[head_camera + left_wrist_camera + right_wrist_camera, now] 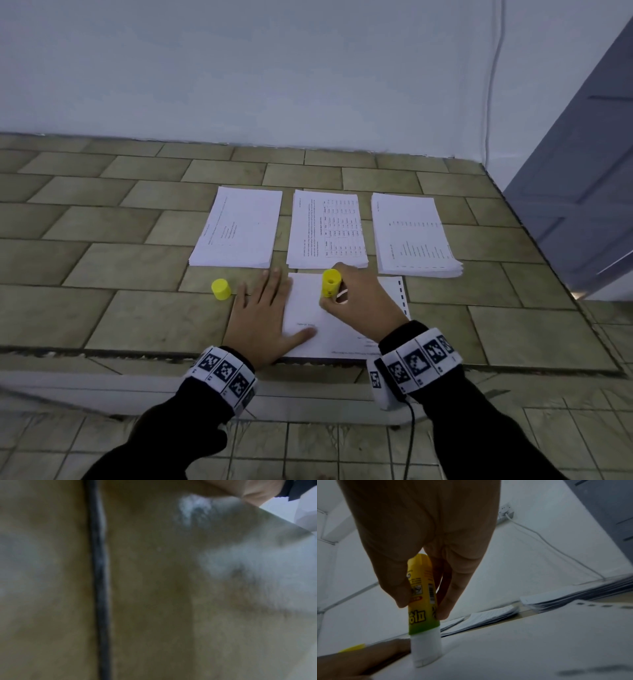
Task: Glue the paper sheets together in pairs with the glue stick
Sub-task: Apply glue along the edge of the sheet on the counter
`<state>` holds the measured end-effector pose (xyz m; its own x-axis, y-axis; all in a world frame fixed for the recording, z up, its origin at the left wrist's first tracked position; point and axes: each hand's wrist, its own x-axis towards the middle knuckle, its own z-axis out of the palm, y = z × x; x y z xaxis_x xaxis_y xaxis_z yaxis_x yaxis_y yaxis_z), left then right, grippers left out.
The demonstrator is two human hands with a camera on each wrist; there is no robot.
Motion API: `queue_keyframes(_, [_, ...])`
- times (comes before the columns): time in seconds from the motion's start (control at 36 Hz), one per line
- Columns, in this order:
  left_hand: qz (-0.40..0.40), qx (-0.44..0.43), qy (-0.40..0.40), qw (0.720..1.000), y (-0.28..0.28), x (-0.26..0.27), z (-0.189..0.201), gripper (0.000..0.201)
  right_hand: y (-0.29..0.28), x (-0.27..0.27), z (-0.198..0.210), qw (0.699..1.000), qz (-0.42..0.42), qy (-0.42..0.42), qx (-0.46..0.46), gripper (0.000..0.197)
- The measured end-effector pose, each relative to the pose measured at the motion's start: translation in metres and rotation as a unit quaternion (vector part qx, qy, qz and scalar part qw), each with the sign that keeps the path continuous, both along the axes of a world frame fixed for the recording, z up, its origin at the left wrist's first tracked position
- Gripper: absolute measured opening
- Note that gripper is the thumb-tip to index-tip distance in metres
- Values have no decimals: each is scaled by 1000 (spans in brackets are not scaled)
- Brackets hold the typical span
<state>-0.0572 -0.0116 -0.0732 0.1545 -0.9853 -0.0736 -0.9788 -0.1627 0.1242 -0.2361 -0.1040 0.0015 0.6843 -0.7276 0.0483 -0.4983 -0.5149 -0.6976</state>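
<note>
A yellow cap (221,289) stands on the tiled surface (102,212), just left of the left hand (263,322), which is laid flat with fingers straight on the sheet (308,308). The glue stick (330,282) is gripped by the right hand (363,301), its tip pressed to the sheet. Three paper stacks (327,233) lie beyond, before a white wall (274,68).

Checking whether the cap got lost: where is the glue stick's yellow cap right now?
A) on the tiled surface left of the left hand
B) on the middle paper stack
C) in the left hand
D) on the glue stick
A: the yellow cap stands on the tiles beside the flat left hand, while the right hand presses the uncapped glue stick onto the sheet.
</note>
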Motion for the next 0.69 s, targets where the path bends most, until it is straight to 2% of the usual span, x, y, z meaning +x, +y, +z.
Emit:
queue_keyframes(0.14, [-1,-1,-8,1000,-1,1,-3,123,-9,-44,2,998,-53,-29,-16,15])
queue_keyframes(0.28, [-3,-8,-8,1000,-1,1,-5,122,-21,-80,-1,992,-119,-17,-25,13])
queue_keyframes(0.44, [-7,-5,-10,1000,0,1,-5,118,-29,-98,-5,987,-154,-5,-42,15])
queue_keyframes(0.56, [-12,-42,20,999,1,3,-7,96,-20,-83,-2,991,-123,-38,-47,15])
queue_keyframes(0.69, [-9,-53,31,998,-1,5,-12,68,6,-43,1,997,2,-81,1,11])
